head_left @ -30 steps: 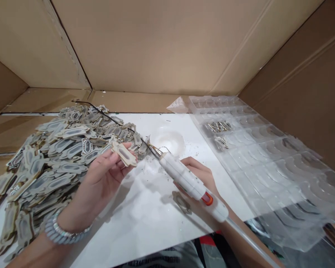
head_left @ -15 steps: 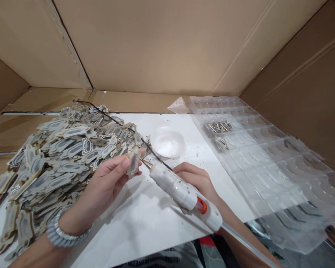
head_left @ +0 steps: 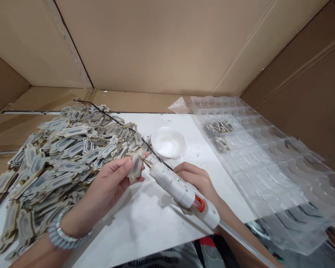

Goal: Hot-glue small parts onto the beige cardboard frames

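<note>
Between the thumb and fingers of my left hand (head_left: 111, 182) is a small translucent ornate plaque (head_left: 135, 167), tilted upright with its dark oblong centre showing. My right hand (head_left: 197, 180) is closed around a white hot glue gun (head_left: 174, 186), whose body hides most of my fingers. The gun's metal nozzle touches or nearly touches the plaque's upper right part; which one I cannot tell. A clear glue stick (head_left: 240, 240) runs out of the gun's back end. To the left of my left hand lies a large heap of similar plaques (head_left: 69, 167).
A white bowl (head_left: 181, 143) stands beyond the gun, with a black cable (head_left: 153, 150) passing to its left. At right, a clear compartment tray (head_left: 257, 149) holds small metal clips (head_left: 219, 127). Cardboard walls (head_left: 162, 44) surround the white table (head_left: 153, 223).
The plaque in my left hand has turned slightly and shifted a little down and right. The glue gun has moved slightly left at its rear; its nozzle stays by the plaque.
</note>
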{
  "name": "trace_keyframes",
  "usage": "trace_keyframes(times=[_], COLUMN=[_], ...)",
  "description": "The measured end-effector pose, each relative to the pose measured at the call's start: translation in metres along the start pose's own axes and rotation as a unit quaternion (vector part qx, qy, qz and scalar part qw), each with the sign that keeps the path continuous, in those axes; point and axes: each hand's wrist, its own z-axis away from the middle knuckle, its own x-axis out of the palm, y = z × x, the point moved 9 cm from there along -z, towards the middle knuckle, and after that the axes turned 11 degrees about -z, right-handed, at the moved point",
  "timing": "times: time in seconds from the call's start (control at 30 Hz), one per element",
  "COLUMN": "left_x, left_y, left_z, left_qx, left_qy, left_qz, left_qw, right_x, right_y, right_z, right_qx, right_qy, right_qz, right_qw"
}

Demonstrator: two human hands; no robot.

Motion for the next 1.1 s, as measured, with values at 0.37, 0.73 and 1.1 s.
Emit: trace_keyframes(times=[0.37, 0.73, 1.1], left_x=[0.0026, 0.0015, 0.0009], left_y=[-0.0027, -0.0033, -0.0036], left_z=[0.0012, 0.0012, 0.001], left_qx=[-0.012, -0.012, -0.013], left_qy=[-0.006, -0.003, 0.001], left_qz=[0.017, -0.001, 0.0], left_qw=[1.0, 1.0, 1.0], right_x=[-0.0005, -0.0002, 0.0001], right_y=[0.001, -0.0053, -0.0049], right_z=[0.0009, -0.0023, -0.0026], right_qx=[-0.008, 0.017, 0.005], right_qy=[0.009, -0.019, -0.011], right_qz=[0.004, 0.02, 0.022], right_qw=[1.0, 0.999, 1.0])
